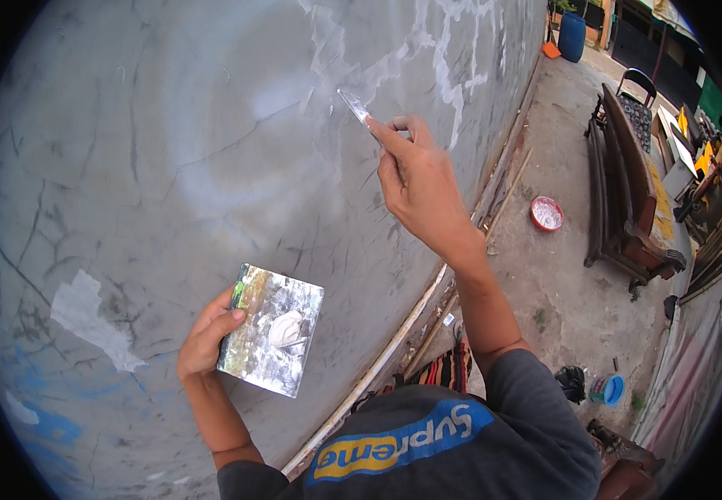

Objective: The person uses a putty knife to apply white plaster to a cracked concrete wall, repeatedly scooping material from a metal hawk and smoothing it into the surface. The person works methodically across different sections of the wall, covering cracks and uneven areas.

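Note:
A grey wall (186,200) with cracks, smears of light filler and pale blue marks fills the left and middle of the view. My right hand (415,183) is closed on a thin metal putty knife (352,105), whose blade lies against or very near the wall at a pale patch. Lower down, my left hand (209,332) grips the side of a flat, smeared rectangular board (261,358), its thumb over the edge. A lump of white paste (284,328) sits on the board.
A pale pole or pipe lies along the wall's base (421,303). On the concrete ground (544,308) are a red bowl (546,214) of white mixture, a wooden bench (627,192), a blue bucket (607,389) and a dark bag (572,383). A blue barrel (571,37) stands far off.

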A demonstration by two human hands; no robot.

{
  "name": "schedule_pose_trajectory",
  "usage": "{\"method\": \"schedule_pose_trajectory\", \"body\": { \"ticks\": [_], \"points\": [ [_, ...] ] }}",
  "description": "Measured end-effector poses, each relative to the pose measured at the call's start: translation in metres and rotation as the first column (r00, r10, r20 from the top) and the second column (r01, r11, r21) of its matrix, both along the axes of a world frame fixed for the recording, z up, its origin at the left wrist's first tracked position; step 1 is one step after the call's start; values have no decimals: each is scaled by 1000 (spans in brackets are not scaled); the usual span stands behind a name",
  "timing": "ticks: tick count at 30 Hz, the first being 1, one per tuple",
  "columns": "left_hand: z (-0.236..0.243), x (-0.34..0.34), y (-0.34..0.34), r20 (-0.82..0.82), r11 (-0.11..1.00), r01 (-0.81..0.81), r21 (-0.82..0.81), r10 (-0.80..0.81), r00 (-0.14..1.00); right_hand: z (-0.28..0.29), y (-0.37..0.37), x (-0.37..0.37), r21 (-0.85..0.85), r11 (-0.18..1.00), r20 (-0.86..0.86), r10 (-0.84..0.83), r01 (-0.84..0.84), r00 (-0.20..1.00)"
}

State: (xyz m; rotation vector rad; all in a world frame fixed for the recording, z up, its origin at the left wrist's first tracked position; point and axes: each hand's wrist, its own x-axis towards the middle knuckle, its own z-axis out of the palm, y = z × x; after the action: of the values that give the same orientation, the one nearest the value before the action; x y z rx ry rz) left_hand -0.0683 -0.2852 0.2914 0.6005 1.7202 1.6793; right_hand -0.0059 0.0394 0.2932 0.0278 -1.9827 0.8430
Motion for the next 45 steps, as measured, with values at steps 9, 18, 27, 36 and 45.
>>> {"method": "schedule_pose_trajectory", "body": {
  "ticks": [9,18,27,36,45],
  "points": [
    [-2,-2,2,0,1000,14,13,-14,1000,16,-15,22,-69,994,138,93,-84,986],
    [2,-6,11,-17,998,54,18,-54,998,-11,-55,-11,48,998,-10,44,-44,999],
    [1,0,1,5,1000,27,8,-27,1000,-20,-59,-46,44,997,-273,76,-67,959],
    [1,0,2,-40,1000,16,-11,-16,999,-34,-54,-13,-3,958,-150,282,-286,948],
    [2,-3,8,-29,1000,16,11,-16,999,4,-36,-11,74,983,-45,174,-171,984]
  ]
}}
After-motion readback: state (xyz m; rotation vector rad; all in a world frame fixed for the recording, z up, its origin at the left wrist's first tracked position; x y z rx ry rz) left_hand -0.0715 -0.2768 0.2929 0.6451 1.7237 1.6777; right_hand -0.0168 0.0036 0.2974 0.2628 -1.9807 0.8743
